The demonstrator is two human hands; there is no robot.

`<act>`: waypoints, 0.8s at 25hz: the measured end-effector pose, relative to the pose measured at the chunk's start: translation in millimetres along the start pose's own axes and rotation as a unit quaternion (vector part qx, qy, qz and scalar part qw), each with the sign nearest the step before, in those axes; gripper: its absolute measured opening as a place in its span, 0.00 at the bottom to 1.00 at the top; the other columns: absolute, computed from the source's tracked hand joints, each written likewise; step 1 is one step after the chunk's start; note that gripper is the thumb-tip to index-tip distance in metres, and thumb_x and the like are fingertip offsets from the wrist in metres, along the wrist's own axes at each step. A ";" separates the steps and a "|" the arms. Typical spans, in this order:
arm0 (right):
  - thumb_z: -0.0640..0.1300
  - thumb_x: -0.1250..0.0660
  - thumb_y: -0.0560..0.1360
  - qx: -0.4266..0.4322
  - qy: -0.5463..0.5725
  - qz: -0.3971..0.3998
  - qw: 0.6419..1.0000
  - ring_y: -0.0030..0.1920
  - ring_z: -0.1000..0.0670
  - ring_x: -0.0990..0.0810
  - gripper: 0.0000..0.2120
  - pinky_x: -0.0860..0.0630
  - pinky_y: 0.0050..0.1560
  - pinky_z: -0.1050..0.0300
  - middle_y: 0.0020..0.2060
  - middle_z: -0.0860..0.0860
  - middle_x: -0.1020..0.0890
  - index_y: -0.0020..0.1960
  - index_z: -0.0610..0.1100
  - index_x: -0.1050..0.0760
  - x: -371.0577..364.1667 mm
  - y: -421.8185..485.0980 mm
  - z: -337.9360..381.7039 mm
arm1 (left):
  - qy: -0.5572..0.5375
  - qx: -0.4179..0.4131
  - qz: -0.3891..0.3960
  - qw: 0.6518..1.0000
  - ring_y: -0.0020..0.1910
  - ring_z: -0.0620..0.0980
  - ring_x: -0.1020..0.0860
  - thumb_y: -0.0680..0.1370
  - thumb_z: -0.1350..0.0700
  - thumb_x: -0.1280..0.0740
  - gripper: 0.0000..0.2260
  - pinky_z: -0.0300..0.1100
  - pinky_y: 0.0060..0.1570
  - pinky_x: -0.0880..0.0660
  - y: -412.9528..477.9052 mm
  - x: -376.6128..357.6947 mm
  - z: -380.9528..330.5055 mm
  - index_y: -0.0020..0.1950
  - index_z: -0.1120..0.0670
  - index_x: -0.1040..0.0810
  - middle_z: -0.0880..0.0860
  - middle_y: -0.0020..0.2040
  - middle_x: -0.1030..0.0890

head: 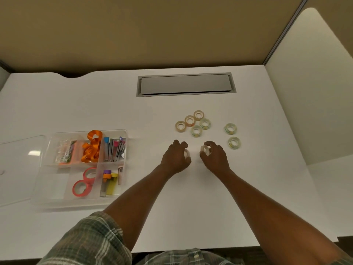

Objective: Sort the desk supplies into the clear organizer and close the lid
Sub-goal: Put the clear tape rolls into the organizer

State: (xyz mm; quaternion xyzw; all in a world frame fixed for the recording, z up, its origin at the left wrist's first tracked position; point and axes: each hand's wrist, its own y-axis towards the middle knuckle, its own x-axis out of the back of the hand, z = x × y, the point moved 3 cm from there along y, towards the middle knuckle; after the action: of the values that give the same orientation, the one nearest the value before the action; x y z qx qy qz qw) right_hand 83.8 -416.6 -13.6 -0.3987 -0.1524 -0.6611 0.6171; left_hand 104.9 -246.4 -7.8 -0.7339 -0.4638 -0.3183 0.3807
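Observation:
The clear organizer (57, 199) stands at the desk's left with its lid (17, 169) lying open beside it. Its compartments hold orange ribbon (92, 148), red tape rolls (84, 183), staple boxes and clips. Several small tape rolls (196, 130) lie in a cluster on the desk, two more (231, 128) to the right. My left hand (176, 157) is closed over a whitish tape roll (187, 153). A little to its right, my right hand (214, 156) grips another whitish tape roll (205, 150). Both hands rest low at the desk surface.
A grey cable hatch (186, 84) is set into the white desk (172, 217) behind the rolls. Tan partition walls close off the back and right. The desk's front edge runs near my plaid shirt.

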 end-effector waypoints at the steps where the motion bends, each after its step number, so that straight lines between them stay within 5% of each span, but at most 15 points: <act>1: 0.48 0.31 0.76 -0.004 0.028 -0.012 1.000 0.55 0.43 0.20 0.21 0.27 0.53 0.55 0.54 0.42 0.20 0.66 0.44 0.27 -4.7 0.1 10.0 | -0.021 0.004 -0.018 1.000 0.56 0.57 0.25 0.74 0.50 0.30 0.21 0.48 0.52 0.26 -0.3 11.3 8.2 0.64 0.54 0.27 0.57 0.59 0.27; 8: 0.56 0.27 0.72 0.028 0.140 -0.006 0.990 0.46 0.52 0.18 0.18 0.21 0.49 0.53 0.45 0.54 0.17 0.55 0.50 0.27 -59.3 -9.1 114.5 | -0.121 0.051 -0.143 0.981 0.43 0.50 0.24 0.71 0.50 0.26 0.18 0.36 0.36 0.32 -32.0 88.3 92.4 0.55 0.52 0.29 0.51 0.49 0.26; 12: 0.56 0.26 0.71 0.088 0.144 0.036 0.985 0.40 0.52 0.18 0.19 0.21 0.46 0.53 0.45 0.55 0.17 0.55 0.51 0.29 -106.5 -27.6 179.1 | -0.154 0.096 -0.226 0.957 0.43 0.45 0.25 0.72 0.49 0.28 0.19 0.35 0.38 0.30 -73.2 128.2 153.5 0.57 0.51 0.31 0.50 0.50 0.24; 16: 0.54 0.27 0.71 0.192 0.103 0.098 0.971 0.43 0.55 0.19 0.19 0.22 0.42 0.57 0.45 0.57 0.19 0.57 0.53 0.31 -158.7 -51.8 235.5 | -0.171 0.125 -0.288 0.934 0.45 0.50 0.25 0.72 0.53 0.28 0.16 0.38 0.40 0.30 -127.5 159.2 215.5 0.56 0.52 0.30 0.51 0.48 0.24; 20: 0.49 0.27 0.73 0.280 0.058 0.164 0.944 0.52 0.53 0.21 0.21 0.21 0.50 0.55 0.57 0.52 0.20 0.64 0.50 0.29 -206.5 -77.2 279.5 | -0.088 0.160 -0.320 0.930 0.47 0.53 0.23 0.71 0.57 0.27 0.19 0.45 0.44 0.25 -174.7 170.9 257.2 0.59 0.56 0.27 0.55 0.52 0.23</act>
State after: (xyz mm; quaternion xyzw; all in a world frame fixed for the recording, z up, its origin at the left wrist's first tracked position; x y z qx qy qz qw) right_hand 89.8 -64.5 38.8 -0.1909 -0.2277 -0.5031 0.8115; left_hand 35.7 97.1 47.8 -0.5008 -0.7504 -0.2790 0.3291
